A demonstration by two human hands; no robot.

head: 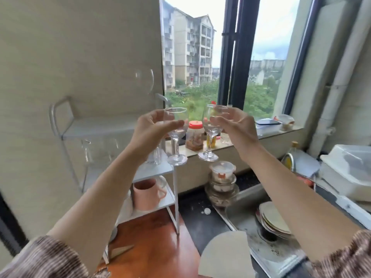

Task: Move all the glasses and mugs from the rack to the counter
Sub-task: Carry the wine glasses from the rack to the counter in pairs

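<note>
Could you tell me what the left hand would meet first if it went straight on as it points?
Probably the red-lidded jar on the windowsill, just beyond the glass the left hand holds; depth is unclear, so the other glass in the right hand might come first.

Premises: domestic kitchen, residential setting.

A stainless steel sink point(246, 194) set in a dark speckled counter point(198, 219) held a stack of used round plates point(273, 219). A white metal tiered rack point(176, 189) stood left of the sink, with a pink ceramic mug point(146, 194) on a lower shelf. Clear lidded glass food containers point(221, 177) were stacked behind the sink. An orange-lidded clear plastic jar point(194, 137) stood on the pale stone windowsill point(236, 144). The black-framed window point(239, 57) faced pale multi-storey apartment blocks point(192, 49).
</note>
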